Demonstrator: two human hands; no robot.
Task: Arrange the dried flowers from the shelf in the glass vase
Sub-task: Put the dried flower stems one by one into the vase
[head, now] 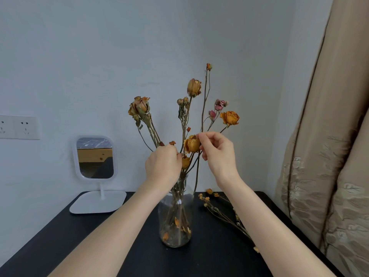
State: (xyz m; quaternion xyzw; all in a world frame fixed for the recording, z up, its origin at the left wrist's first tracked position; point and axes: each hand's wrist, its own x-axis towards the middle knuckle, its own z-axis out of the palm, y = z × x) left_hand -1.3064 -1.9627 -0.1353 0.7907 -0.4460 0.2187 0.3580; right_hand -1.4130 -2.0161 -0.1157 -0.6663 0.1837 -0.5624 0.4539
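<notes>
Glass vase (164, 216) stands upright at the middle of the black table (209, 256), holding the dried flowers (194, 87), whose stems fan out above its mouth. Left hand (162, 164) is just above the mouth, fingers curled round the gathered stems. Right hand (218, 152) pinches an orange bloom (192, 143) between thumb and fingertips. Both forearms cross in front of the table and partly cover the vase neck. A loose sprig (223, 212) lies flat on the table right of the vase, partly under the right forearm. A white stand mirror (95, 157) sits at the back left, a wall socket (20, 127) beyond it. A beige curtain (329, 156) hangs at right.
</notes>
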